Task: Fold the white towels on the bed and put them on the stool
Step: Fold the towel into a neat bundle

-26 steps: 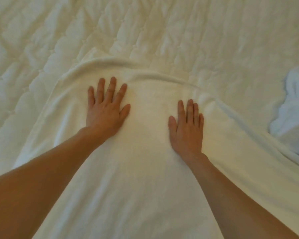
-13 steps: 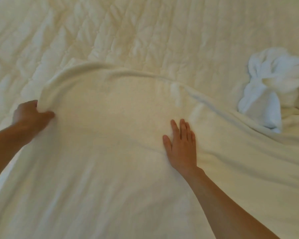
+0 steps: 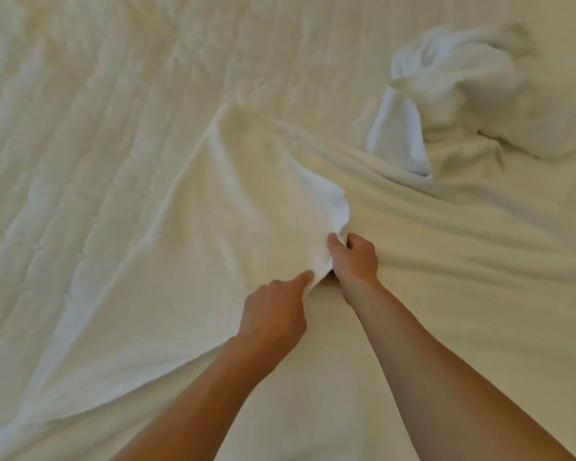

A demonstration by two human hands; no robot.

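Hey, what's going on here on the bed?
A person is folding a large white towel spread on the quilted bed. Both the left hand and the right hand pinch one edge of it, lifted over the middle. A second towel lies crumpled at the far right, not yet folded.

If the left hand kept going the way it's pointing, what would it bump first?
The left hand points up and right, so it would meet the towel edge it pinches, then almost at once the right hand gripping that same edge. Depth is hard to tell.
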